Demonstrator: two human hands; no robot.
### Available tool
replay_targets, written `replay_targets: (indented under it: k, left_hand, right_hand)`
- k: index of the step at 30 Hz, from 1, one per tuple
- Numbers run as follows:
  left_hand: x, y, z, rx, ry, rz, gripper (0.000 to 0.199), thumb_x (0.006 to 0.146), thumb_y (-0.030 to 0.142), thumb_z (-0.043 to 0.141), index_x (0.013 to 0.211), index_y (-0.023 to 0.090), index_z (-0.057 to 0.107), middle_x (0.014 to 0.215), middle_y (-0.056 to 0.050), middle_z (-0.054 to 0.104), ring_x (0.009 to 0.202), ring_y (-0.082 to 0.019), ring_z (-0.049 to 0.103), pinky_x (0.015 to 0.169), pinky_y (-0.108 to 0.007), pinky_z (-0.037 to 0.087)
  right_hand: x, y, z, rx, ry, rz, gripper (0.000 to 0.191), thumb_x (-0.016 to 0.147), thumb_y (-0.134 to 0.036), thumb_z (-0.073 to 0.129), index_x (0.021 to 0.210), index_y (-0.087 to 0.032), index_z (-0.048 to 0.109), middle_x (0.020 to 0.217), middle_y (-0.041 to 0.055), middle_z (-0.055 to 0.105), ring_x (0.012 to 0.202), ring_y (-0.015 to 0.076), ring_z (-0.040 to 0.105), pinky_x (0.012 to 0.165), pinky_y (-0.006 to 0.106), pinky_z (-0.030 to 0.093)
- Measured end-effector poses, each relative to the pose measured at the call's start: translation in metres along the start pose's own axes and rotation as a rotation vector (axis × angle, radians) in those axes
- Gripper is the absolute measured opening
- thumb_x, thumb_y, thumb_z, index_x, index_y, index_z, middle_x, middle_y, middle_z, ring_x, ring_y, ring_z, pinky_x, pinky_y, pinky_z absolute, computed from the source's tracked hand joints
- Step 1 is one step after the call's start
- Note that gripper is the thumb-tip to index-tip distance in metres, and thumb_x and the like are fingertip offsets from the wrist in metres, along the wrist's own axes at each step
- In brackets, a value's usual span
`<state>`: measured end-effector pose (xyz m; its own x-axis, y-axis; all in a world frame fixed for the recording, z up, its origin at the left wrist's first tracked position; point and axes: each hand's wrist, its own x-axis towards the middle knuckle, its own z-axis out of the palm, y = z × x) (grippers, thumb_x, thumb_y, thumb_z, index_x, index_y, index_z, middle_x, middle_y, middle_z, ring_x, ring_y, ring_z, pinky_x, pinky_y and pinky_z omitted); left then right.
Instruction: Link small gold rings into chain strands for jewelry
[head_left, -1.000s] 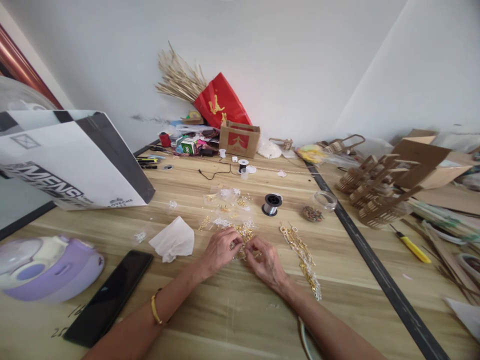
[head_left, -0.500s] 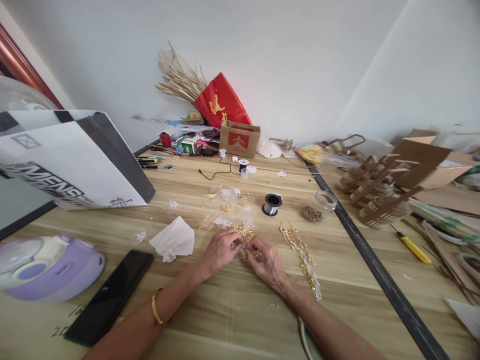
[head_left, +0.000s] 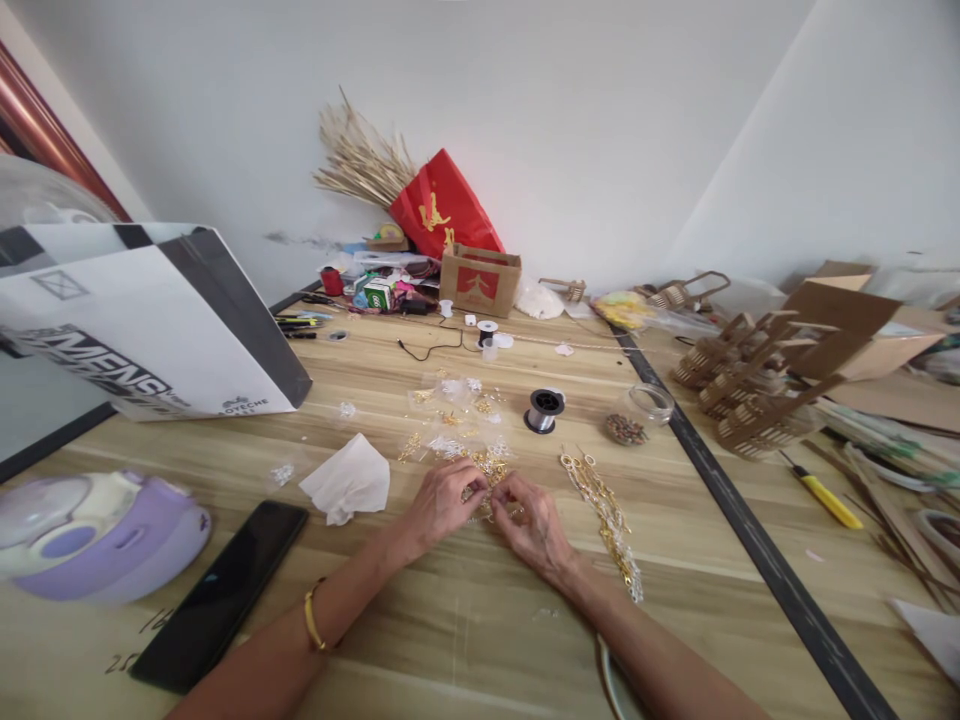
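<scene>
My left hand [head_left: 448, 500] and my right hand [head_left: 534, 520] meet fingertip to fingertip over the middle of the table. Both are closed in a pinch; what lies between the fingers is too small to make out. Just beyond them is a heap of small gold and silver beads [head_left: 491, 462], partly hidden by my fingers. More gold and silver pieces lie on clear plastic bags [head_left: 450, 418] behind the heap. Right of my right hand stretches a bundle of gold and silver chains [head_left: 606, 510]. A spool of thin wire [head_left: 544, 410] stands behind.
A jar of beads [head_left: 628, 425] lies tipped at the right, near small wooden baskets [head_left: 761, 420] and a yellow-handled tool [head_left: 831, 500]. To the left are a white tissue [head_left: 349, 480], a black phone [head_left: 221, 595], a purple-and-white device [head_left: 112, 540] and a large white bag [head_left: 142, 330].
The view has shifted very slightly. Both hands stay in the same place with their fingertips pinched; nothing else has visibly moved.
</scene>
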<state>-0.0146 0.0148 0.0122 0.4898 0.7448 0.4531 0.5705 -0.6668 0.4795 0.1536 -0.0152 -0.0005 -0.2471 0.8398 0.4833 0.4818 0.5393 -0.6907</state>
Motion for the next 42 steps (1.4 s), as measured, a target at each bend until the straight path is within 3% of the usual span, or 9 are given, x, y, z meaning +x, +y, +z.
replay_targets:
  k: [42]
  left_hand:
    - [-0.0003,0.0001,0.0011,0.024,0.023,0.013,0.007,0.079,0.012,0.058,0.075,0.017,0.06,0.075,-0.002,0.064,0.072,-0.015,0.059,0.066,-0.025,0.046]
  right_hand:
    - [0.0004,0.0011,0.0011,-0.022,0.002,-0.026,0.009,0.079,-0.013,0.051,0.071,-0.019,0.052,0.067,0.0007,0.056,0.061,0.013,0.053,0.056,0.023,0.042]
